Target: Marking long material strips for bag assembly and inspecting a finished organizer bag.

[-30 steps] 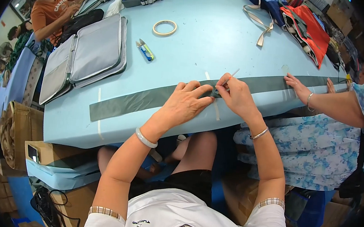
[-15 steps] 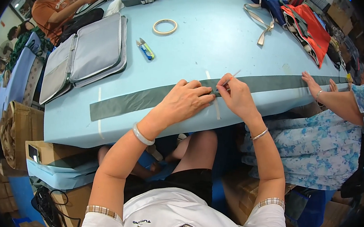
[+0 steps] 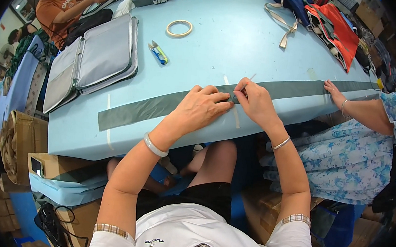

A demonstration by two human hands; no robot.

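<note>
A long dark green fabric strip [image 3: 161,106] lies across the near side of the table. My left hand [image 3: 204,106] rests on it, fingers lowered onto the cloth and holding nothing. Close beside those fingertips, my right hand [image 3: 257,102] pinches a thin, pale pen-like stick [image 3: 253,77]; its upper end shows above the fingers, while the lower end is hidden. Pale tape marks [image 3: 237,115] run across the table under and beside the strip. Farther right, a co-worker's hand [image 3: 335,95] touches the same strip.
Blue-handled thread snips [image 3: 158,53] and a tape roll [image 3: 179,28] lie beyond the strip. An opened grey case [image 3: 107,55] is at left, an orange-red bag [image 3: 335,34] at far right. The table's near edge [image 3: 157,155] drops toward my lap.
The co-worker's hand has shifted slightly left along the strip, and their second hand no longer shows. In my right hand, less of the stick stands out; my left hand stays put.
</note>
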